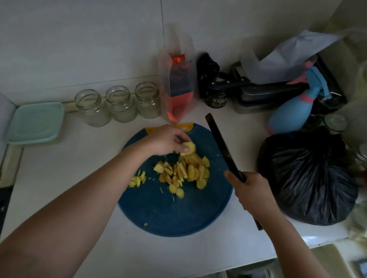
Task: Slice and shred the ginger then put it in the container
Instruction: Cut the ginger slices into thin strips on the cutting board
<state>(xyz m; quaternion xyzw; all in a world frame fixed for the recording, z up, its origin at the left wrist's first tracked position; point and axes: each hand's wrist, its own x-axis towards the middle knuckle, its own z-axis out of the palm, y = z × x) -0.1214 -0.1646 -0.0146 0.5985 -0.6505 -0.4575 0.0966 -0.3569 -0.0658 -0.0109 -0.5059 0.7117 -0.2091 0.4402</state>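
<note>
Fingers (pixel 178 139) of left hand (pixel 163 139) pinch ginger piece (pixel 190 148) at 12 o'clock on board (pixel 167 218), steadying it; right hand (pixel 251 191) grips knife (pixel 222 147), held clear.

Yellow ginger slices (pixel 187 172); dark blue board (pixel 181 218); black knife (pixel 223 147).

A pale, smooth countertop (pixel 71 147) carries a round dark-blue plastic cutting board (pixel 174 217) directly beneath the fingers (pixel 182 148) of the left hand (pixel 166 140). Beyond those fingers three clear glass jars (pixel 118 103) stand in a row. Farther left lies a mint-green square plastic container (pixel 36 123), seemingly lidded. Just right of the right hand (pixel 250 189) fingers (pixel 228 174) sits a knotted black plastic bag (pixel 308 178).
</note>
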